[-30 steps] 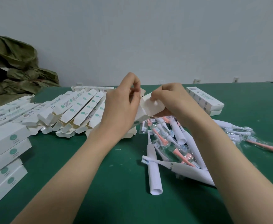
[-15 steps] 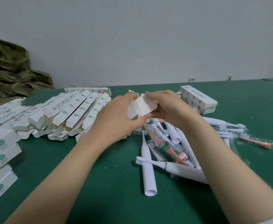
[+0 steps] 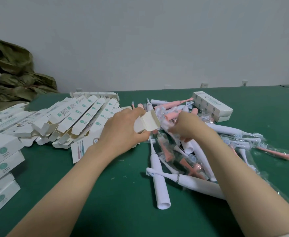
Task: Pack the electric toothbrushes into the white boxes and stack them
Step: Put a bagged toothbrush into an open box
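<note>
- Green tabletop [image 3: 106,202] carries everything; I see both hands over its middle.
- Left hand [image 3: 123,132] grips an open-ended white box [image 3: 148,122], thumb beneath, fingers over the top, its open mouth facing me.
- Right hand [image 3: 190,127], just right of that box, curls down into the toothbrushes [image 3: 183,151], pink and white, many in clear wrap; it is blurred, so I cannot tell whether it pinches one.
- Left of the left hand lie open boxes [image 3: 82,117] with round green logos; their lettering is too small to read.
- Beyond the right hand sits a closed box [image 3: 212,106] with grey dots and illegible greenish wording.
</note>
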`<state>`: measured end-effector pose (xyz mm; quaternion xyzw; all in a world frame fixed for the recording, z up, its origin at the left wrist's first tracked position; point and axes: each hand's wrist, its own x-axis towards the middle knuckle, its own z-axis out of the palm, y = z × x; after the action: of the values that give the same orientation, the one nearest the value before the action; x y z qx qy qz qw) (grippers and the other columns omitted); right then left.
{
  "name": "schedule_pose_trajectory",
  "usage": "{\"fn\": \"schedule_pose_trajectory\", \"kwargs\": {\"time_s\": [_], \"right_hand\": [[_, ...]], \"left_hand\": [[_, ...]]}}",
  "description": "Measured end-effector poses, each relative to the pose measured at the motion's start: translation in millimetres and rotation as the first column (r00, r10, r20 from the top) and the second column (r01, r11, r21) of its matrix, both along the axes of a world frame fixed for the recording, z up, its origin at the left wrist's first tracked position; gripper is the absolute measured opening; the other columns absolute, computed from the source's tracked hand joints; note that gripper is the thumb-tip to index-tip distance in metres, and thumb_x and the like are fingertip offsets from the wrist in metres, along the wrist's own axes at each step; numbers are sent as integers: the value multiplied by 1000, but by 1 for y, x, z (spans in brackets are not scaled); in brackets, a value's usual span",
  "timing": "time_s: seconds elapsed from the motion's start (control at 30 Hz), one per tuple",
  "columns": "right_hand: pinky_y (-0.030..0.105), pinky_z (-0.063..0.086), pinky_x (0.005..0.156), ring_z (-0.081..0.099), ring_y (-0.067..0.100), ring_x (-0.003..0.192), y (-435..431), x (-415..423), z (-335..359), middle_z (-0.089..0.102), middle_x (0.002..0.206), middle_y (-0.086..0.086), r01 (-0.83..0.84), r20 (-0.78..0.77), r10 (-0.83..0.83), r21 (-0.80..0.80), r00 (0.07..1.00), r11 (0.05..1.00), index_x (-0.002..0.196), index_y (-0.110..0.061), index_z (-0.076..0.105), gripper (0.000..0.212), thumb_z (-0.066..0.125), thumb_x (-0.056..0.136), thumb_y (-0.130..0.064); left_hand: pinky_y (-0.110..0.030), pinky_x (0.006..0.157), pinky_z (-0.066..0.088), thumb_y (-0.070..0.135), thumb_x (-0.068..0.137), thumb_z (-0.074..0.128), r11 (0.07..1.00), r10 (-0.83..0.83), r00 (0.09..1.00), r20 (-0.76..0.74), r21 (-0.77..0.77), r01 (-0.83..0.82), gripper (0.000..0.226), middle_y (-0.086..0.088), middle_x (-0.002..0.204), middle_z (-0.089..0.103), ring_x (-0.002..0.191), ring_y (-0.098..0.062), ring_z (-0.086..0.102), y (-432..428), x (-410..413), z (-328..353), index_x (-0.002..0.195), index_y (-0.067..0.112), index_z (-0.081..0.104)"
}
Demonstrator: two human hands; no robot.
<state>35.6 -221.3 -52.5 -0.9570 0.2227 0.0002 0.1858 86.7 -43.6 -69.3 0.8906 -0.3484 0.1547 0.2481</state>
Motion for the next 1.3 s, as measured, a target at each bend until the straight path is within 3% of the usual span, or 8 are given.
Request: {"fn": "schedule_pose_trajectory", "kwargs": {"time_s": [0.2, 0.37, 0.57, 0.67, 0.83, 1.0, 1.17, 1.3], "right_hand": [[21, 52, 52, 58, 9, 51, -5, -17, 37, 71, 75, 8, -365, 573, -21, 550, 819, 751, 91, -7, 63, 12, 65, 89, -19], [10, 40, 48, 55, 5, 55, 7, -15, 37, 67, 70, -7, -262, 491, 128, 214, 862, 941, 85, -17, 71, 11, 69, 85, -28], [9, 30, 58, 42, 10, 70, 37, -8, 30, 41, 78, -4, -236, 602, 270, -138, 751, 962, 97, -16, 74, 13, 66, 87, -19], [20, 30, 66, 47, 14, 79, 49, -6, 22, 53, 87, 3, -267, 621, 271, -102, 735, 958, 101, -18, 73, 17, 69, 85, -19], [33, 56, 79, 70, 13, 72, 54, -6, 18, 70, 78, 1, -318, 691, -93, 443, 717, 838, 103, -11, 61, 22, 69, 83, -18], [23, 52, 75, 63, 7, 70, 62, 0, 2, 66, 78, -2, -271, 839, -79, 262, 539, 926, 86, -9, 69, 5, 66, 85, -6], [22, 27, 69, 43, 20, 91, 52, 6, -2, 46, 96, 11, -457, 573, 440, -124, 692, 881, 103, -8, 73, 27, 53, 88, 3], [10, 36, 57, 49, -5, 64, 26, 6, 7, 58, 84, -6, -359, 680, 213, 79, 702, 930, 105, -12, 70, 31, 45, 92, 1]], "left_hand": [[-32, 71, 40, 44, 68, 64, 999, 40, 999, 9, -37, -40, 54, 4, 99, 57, 90, -19, 51, 2, 5, -4, 119, 32, 53], [-31, 70, 39, 44, 65, 66, 991, 33, 999, 33, -130, -29, 51, 9, 99, 59, 88, -17, 52, 3, 8, -2, 112, 33, 52], [-31, 67, 35, 46, 62, 69, 988, 22, 999, 23, -152, -19, 58, 13, 94, 55, 84, -15, 49, -1, 6, -6, 114, 32, 47], [-33, 68, 39, 47, 61, 69, 986, 20, 1000, 12, -164, -18, 60, 13, 89, 54, 84, -16, 50, -3, 5, -6, 115, 31, 47], [-31, 64, 33, 41, 65, 73, 981, 53, 998, 30, -189, -47, 57, 13, 85, 51, 79, -17, 48, -2, 7, -4, 114, 28, 47], [-29, 64, 33, 41, 63, 72, 969, 51, 997, 53, -244, -37, 55, 15, 83, 51, 76, -14, 45, -3, 6, -3, 112, 26, 50], [-29, 66, 34, 36, 64, 73, 976, 49, 998, 30, -214, -42, 56, 16, 82, 49, 76, -15, 45, -2, 7, -4, 114, 27, 51], [-30, 66, 34, 40, 66, 72, 985, 30, 999, 39, -173, -23, 55, 14, 92, 53, 80, -16, 47, 0, 8, -5, 115, 29, 50]]}}
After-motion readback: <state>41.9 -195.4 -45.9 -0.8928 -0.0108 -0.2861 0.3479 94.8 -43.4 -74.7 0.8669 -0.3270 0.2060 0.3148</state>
